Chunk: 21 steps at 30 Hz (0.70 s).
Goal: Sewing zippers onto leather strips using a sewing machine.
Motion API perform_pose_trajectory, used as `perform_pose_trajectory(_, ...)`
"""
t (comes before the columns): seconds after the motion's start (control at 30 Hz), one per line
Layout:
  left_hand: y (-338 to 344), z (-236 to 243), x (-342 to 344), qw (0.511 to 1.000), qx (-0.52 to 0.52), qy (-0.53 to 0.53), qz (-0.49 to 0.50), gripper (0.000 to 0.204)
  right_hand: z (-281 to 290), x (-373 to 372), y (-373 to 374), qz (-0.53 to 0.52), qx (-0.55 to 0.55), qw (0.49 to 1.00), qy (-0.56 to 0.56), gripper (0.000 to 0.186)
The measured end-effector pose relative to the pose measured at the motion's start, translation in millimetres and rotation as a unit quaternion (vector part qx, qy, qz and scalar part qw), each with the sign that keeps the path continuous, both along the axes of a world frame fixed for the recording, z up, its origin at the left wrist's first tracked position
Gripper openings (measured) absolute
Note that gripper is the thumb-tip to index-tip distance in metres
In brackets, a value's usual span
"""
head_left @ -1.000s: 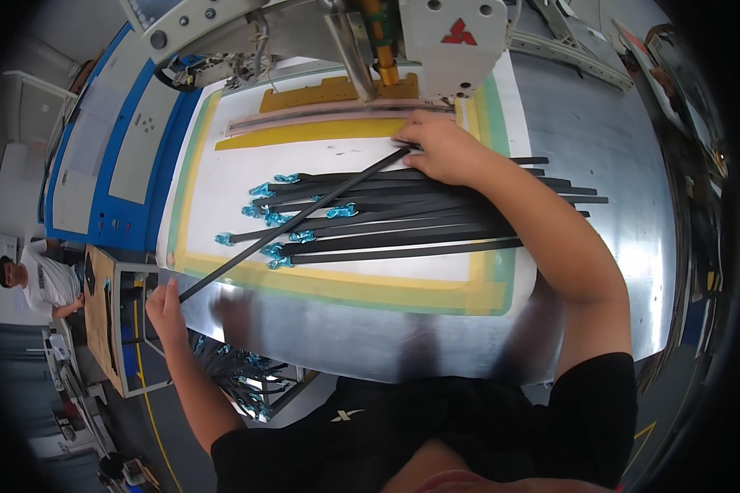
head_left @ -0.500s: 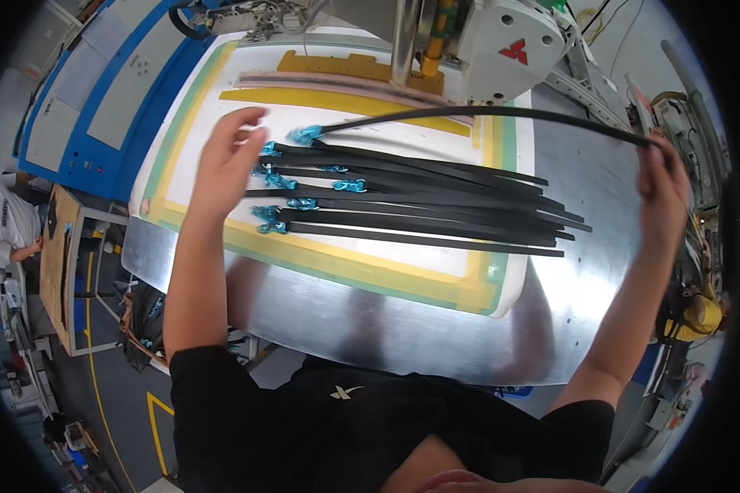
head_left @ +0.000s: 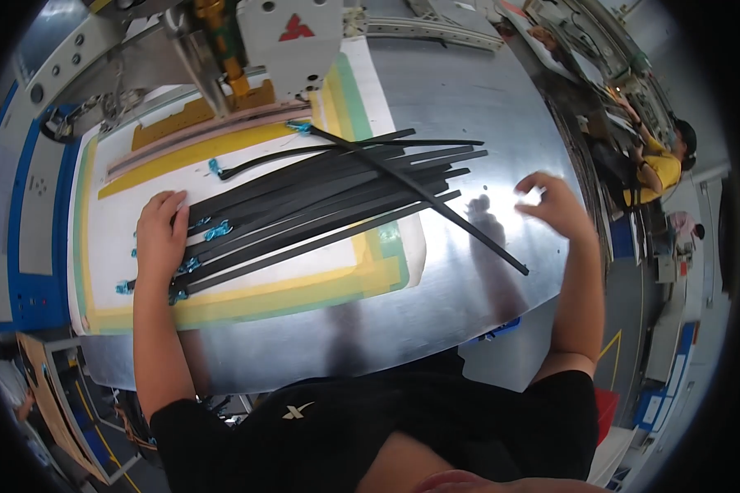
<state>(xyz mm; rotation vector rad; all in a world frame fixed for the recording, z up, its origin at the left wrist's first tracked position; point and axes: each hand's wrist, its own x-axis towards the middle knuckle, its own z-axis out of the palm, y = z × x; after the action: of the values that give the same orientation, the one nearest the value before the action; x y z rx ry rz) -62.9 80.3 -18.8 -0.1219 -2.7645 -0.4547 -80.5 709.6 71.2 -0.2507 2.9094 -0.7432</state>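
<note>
Several long flat black strips point(head_left: 304, 197) with crinkled blue ends lie side by side across the white board and its taped border. Over their blue-ended side rests my left hand point(head_left: 163, 234), flat with fingers extended; whether it presses on a strip is hidden. One loose black strip point(head_left: 436, 201) crosses the others diagonally, its blue end point(head_left: 298, 127) at the far side and its plain end on the bare metal. Another strip point(head_left: 263, 156) lies slightly curved along the pile's far edge. Above the metal tabletop, my right hand point(head_left: 555, 205) is empty, thumb and fingers apart.
A machine head point(head_left: 279, 49) with a metal column hangs over the far side, above a yellow bar point(head_left: 197, 144). The metal tabletop point(head_left: 485, 99) extends right of the board. A blue cabinet point(head_left: 37, 205) stands left. A person in yellow point(head_left: 662, 168) works at the far right.
My right hand has let go of the strip it was holding up; a strip now lies diagonally over the others. My left hand has lowered onto the pile. The view has swung to the right.
</note>
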Motion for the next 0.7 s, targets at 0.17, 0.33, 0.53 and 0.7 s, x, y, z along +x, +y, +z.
perform_pose_trajectory(0.17,4,5,9,1.0,0.011,-0.018,0.021,0.025,-26,50,-1,0.006,0.051,0.993,-0.108,0.035)
perform_pose_trajectory(0.33,-1,1,1,1.0,0.009,-0.017,-0.005,0.025,-33,96,0,-0.123,0.011,0.983,-0.135,0.025)
perform_pose_trajectory(0.53,-24,-16,-3,0.999,0.016,-0.023,-0.018,0.027,-19,118,29,-0.025,0.066,0.998,-0.006,0.015)
perform_pose_trajectory(0.7,-47,-17,-6,0.997,0.008,-0.029,-0.077,0.031,71,159,85,-0.149,-0.042,0.967,0.201,0.009)
